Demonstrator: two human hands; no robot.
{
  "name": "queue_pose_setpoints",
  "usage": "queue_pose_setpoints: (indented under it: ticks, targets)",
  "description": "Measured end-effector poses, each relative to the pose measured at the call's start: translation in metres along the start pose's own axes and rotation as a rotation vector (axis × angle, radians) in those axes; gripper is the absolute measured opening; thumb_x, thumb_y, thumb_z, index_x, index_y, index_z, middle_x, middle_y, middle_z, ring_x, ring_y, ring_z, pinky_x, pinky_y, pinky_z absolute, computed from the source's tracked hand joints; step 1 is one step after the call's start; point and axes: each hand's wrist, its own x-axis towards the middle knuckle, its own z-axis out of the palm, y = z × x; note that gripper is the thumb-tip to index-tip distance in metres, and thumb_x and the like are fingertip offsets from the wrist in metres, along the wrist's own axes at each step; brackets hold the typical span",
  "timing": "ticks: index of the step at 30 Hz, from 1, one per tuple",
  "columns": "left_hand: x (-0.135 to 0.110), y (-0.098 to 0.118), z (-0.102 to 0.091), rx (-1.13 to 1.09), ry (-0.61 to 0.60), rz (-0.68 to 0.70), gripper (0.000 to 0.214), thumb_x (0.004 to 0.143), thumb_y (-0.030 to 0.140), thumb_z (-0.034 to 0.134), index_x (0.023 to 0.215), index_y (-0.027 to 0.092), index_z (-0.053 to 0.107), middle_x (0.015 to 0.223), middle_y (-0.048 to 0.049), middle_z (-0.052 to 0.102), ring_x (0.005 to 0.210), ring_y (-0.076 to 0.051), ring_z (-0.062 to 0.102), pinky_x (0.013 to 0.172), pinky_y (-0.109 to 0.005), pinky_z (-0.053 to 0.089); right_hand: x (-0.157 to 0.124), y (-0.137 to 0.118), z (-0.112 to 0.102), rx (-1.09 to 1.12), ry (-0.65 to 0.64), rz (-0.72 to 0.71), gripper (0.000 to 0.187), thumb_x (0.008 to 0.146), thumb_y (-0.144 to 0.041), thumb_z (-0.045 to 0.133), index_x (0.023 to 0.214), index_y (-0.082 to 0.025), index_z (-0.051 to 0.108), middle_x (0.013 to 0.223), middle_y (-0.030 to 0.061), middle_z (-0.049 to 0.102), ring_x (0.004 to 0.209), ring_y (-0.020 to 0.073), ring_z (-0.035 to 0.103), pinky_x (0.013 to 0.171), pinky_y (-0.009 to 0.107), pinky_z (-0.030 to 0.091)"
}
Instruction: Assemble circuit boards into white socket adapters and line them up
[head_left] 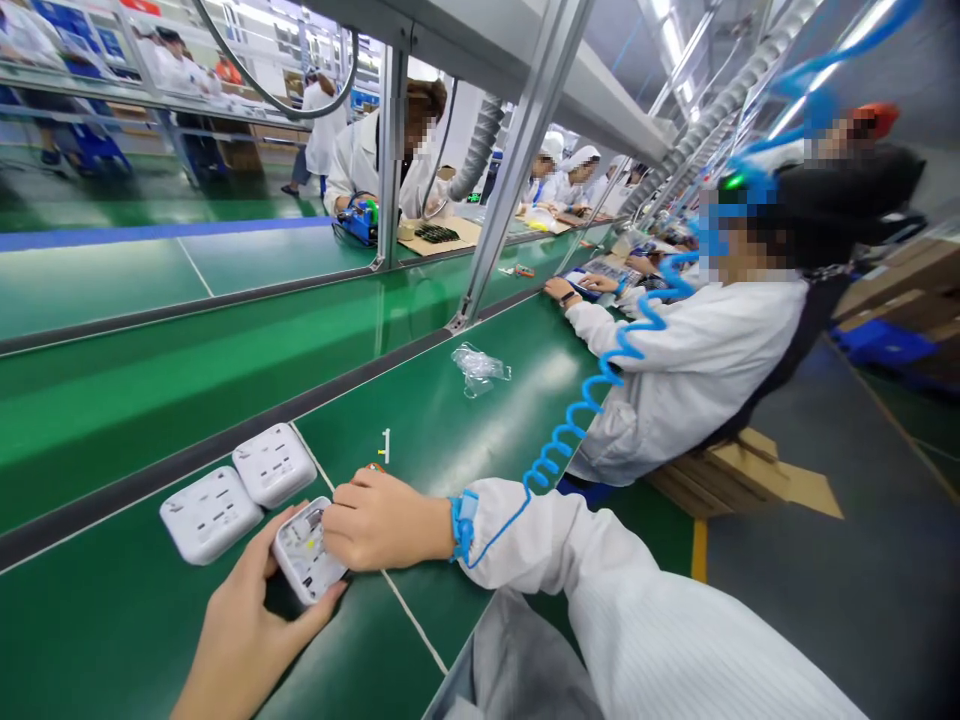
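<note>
Open white square plastic socket housing (pixel 306 552) rested on green bench mat (pixel 112 400). Left hand (pixel 247 625) cupped housing from below, thumb and fingers clamped on its sides. Right hand (pixel 375 520) curled tight, fingertips gripping housing's right edge. Two closed white square socket units (pixel 274 463) lay side by side just beyond housing. Crumpled clear plastic bag (pixel 480 368) lay well beyond housing.

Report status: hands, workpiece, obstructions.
Left hand grips open white housing from below. Right hand pinches its upper edge. Two white socket units lie alongside on green belt, not blocking.
</note>
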Motion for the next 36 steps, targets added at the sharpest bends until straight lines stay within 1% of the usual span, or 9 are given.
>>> queue_pose_setpoints:
  ticks: [4,9,13,16,22,24,28,33,36]
  targets:
    - [0.001,0.001,0.001,0.021,0.005,0.079,0.070,0.079,0.055,0.072,0.140,0.029,0.051,0.124,-0.0076,0.071,0.096,-0.031,0.075,0.080,-0.042,0.066,0.015,0.012,-0.018,0.161,-0.150,0.208,0.033,0.100,-0.050,0.066,0.088,-0.019,0.060,0.100,0.0041,0.066,0.092,0.0220,0.055,0.068,0.034,0.038]
    - [0.000,0.004,0.005,0.003,0.001,0.150,0.069,0.084,0.053,0.068,0.145,0.028,0.046,0.135,-0.0107,0.064,0.113,-0.034,0.070,0.088,-0.048,0.065,0.014,0.020,-0.021,0.353,-0.105,0.270,0.057,0.088,-0.050,0.081,0.123,-0.015,0.052,0.131,0.0114,0.059,0.114,0.0244,0.054,0.089,0.036,0.045]
    - [-0.003,0.008,0.006,-0.004,0.005,0.232,0.067,0.089,0.047,0.065,0.149,0.029,0.042,0.144,-0.0122,0.057,0.128,-0.035,0.062,0.094,-0.048,0.063,0.001,0.020,-0.016,0.459,-0.174,0.203,0.054,0.098,-0.050,0.070,0.132,-0.016,0.045,0.129,0.0104,0.064,0.112,0.0245,0.059,0.089,0.037,0.042]
    - [-0.003,0.011,0.006,-0.017,0.027,0.259,0.065,0.090,0.044,0.065,0.148,0.028,0.041,0.143,-0.0127,0.057,0.128,-0.035,0.062,0.093,-0.048,0.063,-0.001,0.018,-0.016,0.466,-0.174,0.196,0.052,0.102,-0.048,0.065,0.135,-0.015,0.043,0.123,0.0099,0.068,0.109,0.0246,0.061,0.087,0.038,0.040]
    - [0.002,0.007,0.002,-0.017,0.136,0.317,0.044,0.091,0.043,0.062,0.131,0.028,0.051,0.130,-0.0125,0.060,0.123,-0.036,0.062,0.098,-0.054,0.058,0.004,0.010,-0.014,0.541,-0.154,0.205,0.058,0.103,-0.045,0.064,0.145,-0.014,0.038,0.134,0.0089,0.065,0.119,0.0216,0.060,0.093,0.037,0.041]
    - [0.005,0.000,0.003,-0.017,0.156,0.288,0.039,0.091,0.047,0.061,0.123,0.026,0.055,0.122,-0.0116,0.062,0.113,-0.034,0.066,0.091,-0.050,0.060,0.005,0.010,-0.011,0.540,-0.155,0.214,0.055,0.105,-0.042,0.061,0.147,-0.015,0.037,0.135,0.0084,0.065,0.122,0.0208,0.059,0.094,0.036,0.041]
    - [0.004,-0.003,0.006,0.001,0.050,0.126,0.030,0.094,0.047,0.056,0.113,0.025,0.060,0.100,-0.0047,0.071,0.077,-0.023,0.071,0.064,-0.033,0.060,0.003,0.010,-0.006,0.557,-0.089,0.228,0.046,0.104,-0.032,0.061,0.143,-0.016,0.042,0.130,0.0076,0.067,0.120,0.0203,0.061,0.092,0.033,0.043]
    - [-0.005,0.020,0.002,-0.044,0.116,0.110,0.032,0.093,0.040,0.056,0.119,0.021,0.061,0.115,-0.0085,0.072,0.100,-0.025,0.072,0.089,-0.036,0.060,-0.003,-0.003,-0.004,0.668,0.084,0.258,0.034,0.089,-0.012,0.064,0.122,-0.017,0.059,0.116,0.0075,0.071,0.107,0.0241,0.065,0.093,0.036,0.045]
    - [-0.004,0.022,0.002,-0.112,0.082,0.046,0.035,0.093,0.033,0.055,0.126,0.021,0.057,0.121,-0.0077,0.070,0.103,-0.022,0.070,0.092,-0.034,0.058,-0.010,-0.001,-0.001,0.724,0.088,0.268,0.041,0.093,-0.024,0.065,0.133,-0.017,0.055,0.123,0.0108,0.067,0.109,0.0276,0.062,0.094,0.042,0.045]
